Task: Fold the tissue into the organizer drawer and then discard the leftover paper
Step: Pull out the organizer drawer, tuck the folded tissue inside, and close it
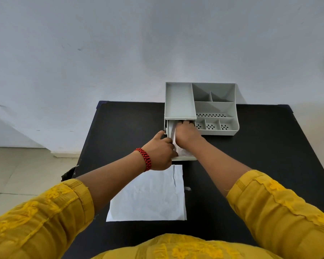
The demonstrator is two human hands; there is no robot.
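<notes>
Tissue [176, 144]: white, crumpled, lying in the pulled-out drawer [185, 157] at the lower left of the grey organizer [232, 116]; part covered by both hands, so extent of folding hard to judge.

Right hand [187, 134]: palm down on the tissue, fingertips reaching under the top tray toward the back of the drawer. Grip flat and pressing rather than pinching; no clear hold on anything.

Left hand [160, 154]: at the drawer's left wall and front corner, fingers curled against the edge and touching the tissue there. Whether holding the tissue or only bracing the drawer, cannot tell.

Leftover paper [150, 195]: flat white sheet on the black tabletop [120, 128], just in front of the drawer, a small tear at its far edge, untouched. Scrap [187, 188] beside its right edge.

Step in hand, by judgement: tucking the tissue flat. Best done with the drawer steadied by the left hand, the right sweeping from back to front to smooth the layers, corners pushed below the rim so nothing catches on closing. Light pressure only; thin tissue tears easily. Discarding of the sheet not yet done.
</notes>
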